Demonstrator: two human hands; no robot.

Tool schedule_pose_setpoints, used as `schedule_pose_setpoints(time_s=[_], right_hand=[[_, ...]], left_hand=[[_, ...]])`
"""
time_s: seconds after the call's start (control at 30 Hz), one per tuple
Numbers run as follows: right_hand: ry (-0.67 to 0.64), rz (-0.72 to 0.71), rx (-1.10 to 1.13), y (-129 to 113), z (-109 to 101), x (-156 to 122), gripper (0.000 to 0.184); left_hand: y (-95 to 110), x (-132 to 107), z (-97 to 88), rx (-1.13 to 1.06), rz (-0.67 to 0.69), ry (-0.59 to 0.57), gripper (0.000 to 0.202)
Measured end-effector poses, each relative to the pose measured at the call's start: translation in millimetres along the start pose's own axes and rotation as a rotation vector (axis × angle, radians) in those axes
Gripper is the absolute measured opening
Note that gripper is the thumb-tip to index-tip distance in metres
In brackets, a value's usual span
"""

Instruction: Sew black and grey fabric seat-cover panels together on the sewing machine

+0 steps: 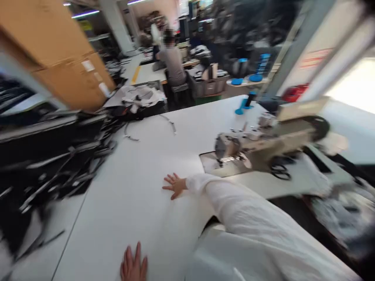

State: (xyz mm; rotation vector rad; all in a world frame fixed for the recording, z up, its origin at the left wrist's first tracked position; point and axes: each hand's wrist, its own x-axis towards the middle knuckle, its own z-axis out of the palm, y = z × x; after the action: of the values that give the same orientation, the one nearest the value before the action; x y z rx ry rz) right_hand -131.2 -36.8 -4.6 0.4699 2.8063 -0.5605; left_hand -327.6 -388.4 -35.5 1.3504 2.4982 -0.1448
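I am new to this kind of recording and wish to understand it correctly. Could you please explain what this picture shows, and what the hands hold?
There is no robot here: these are a person's bare hands, seen by a camera worn on the head, looking forward and down. The right hand, in a white sleeve, spreads its fingers on the white table. The left hand is partly cut off by the bottom edge. Neither visibly holds anything. To the right stands a sewing machine. Thin dark strips lie farther back, and a dark pile is at the left. Beyond the table, another person sits facing away. Blur hides small details.
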Motion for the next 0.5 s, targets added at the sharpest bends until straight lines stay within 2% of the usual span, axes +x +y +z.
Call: schedule_pose_setpoints(time_s=[0.07,0.1,0.17,0.27,0.33,0.4,0.5], right_hand=[[-0.066,-0.126,-0.067,18,-17,13,0.092],[-0.086,-0.198,-0.104,31,-27,26,0.087],[-0.101,-0.346,-0.168,58,-51,59,0.069],[-0.118,-0.511,-0.234,91,-91,120,0.056],[-0.124,-0.543,-0.268,104,-124,165,0.048],[-0.111,-0.513,-0.296,113,-163,219,0.047],[-0.044,-0.395,-0.327,110,-220,318,0.060]], left_hand=[[-14,11,-15.4,0.033,-0.110,-0.067,0.059],[-21,23,-24.2,0.030,-0.162,-0.098,0.059],[-37,55,-42.2,-0.007,-0.277,-0.157,0.062],[-56,110,-60.5,-0.099,-0.445,-0.175,0.068],[-59,146,-62.5,-0.111,-0.542,-0.109,0.071],[-61,182,-59.3,-0.067,-0.584,0.023,0.071],[-77,235,-60.1,-0.009,-0.444,0.233,0.063]])
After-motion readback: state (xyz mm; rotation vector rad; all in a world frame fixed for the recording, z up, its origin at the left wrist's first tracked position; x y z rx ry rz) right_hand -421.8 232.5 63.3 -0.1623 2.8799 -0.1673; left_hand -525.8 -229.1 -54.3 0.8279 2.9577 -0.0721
